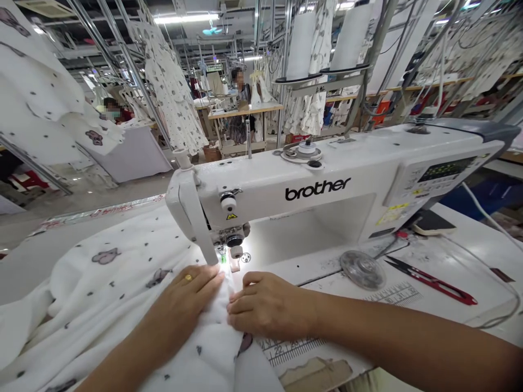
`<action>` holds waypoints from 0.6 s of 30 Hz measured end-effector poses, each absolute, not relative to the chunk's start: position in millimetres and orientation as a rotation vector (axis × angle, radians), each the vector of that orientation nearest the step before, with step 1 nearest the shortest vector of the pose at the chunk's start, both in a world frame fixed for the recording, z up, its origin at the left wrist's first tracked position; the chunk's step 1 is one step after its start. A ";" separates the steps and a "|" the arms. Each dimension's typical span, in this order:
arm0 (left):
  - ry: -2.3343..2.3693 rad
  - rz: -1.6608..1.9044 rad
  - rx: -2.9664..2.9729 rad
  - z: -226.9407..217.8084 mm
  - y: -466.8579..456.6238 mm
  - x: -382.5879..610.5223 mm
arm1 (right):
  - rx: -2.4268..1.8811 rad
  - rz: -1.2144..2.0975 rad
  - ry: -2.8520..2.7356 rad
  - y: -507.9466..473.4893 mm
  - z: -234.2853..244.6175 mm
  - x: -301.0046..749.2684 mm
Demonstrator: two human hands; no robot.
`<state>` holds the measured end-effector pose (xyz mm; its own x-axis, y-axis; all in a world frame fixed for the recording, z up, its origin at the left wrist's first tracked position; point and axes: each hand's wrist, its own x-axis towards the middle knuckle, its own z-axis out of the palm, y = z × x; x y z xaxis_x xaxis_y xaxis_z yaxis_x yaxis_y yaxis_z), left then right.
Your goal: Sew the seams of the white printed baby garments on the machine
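A white Brother sewing machine (327,185) stands on the table, its lit presser foot (233,265) down on white printed fabric (106,283). My left hand (183,302), with a gold ring, lies flat on the fabric just left of the foot, fingers stretched toward the needle. My right hand (267,305) sits to the right of the seam, fingers curled and pressed down on the fabric's edge. The two hands almost touch in front of the foot.
Red thread snips (433,280) and a round metal disc (363,269) lie on the table at right, by a printed ruler (286,348). Thread cones (322,38) stand behind the machine. Garments hang around; other people sit at far tables.
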<state>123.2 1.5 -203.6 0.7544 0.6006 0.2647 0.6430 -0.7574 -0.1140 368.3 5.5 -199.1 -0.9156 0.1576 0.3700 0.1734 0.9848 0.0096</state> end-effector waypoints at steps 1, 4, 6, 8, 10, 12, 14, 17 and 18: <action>-0.961 -0.324 -2.778 -206.1 2.4 121.7 | -0.239 -0.052 -2.753 5.3 -199.4 368.4; -1.004 -0.367 -2.782 -216.2 5.8 116.0 | -0.252 -0.025 -2.748 5.3 -201.8 368.2; -1.054 -0.381 -2.796 -221.0 10.7 113.4 | -0.299 -0.006 -2.739 6.7 -204.0 367.4; -1.096 -0.389 -2.838 -221.4 18.2 113.0 | -0.368 0.015 -2.721 9.6 -206.3 365.9; -1.140 -0.373 -2.898 -217.8 27.3 114.3 | -0.417 0.035 -2.706 13.5 -208.3 363.7; -1.208 -0.328 -2.952 -212.1 36.6 116.1 | -0.455 0.048 -2.704 17.6 -209.9 360.9; -1.276 -0.282 -2.977 -206.7 45.3 117.3 | -0.519 0.058 -2.710 21.1 -211.0 357.8; -1.319 -0.234 -2.986 -201.0 56.6 117.0 | -0.613 0.063 -2.709 24.6 -212.5 353.8; -1.323 -0.226 -2.987 -199.3 59.5 116.6 | -0.630 0.062 -2.706 25.3 -213.1 353.0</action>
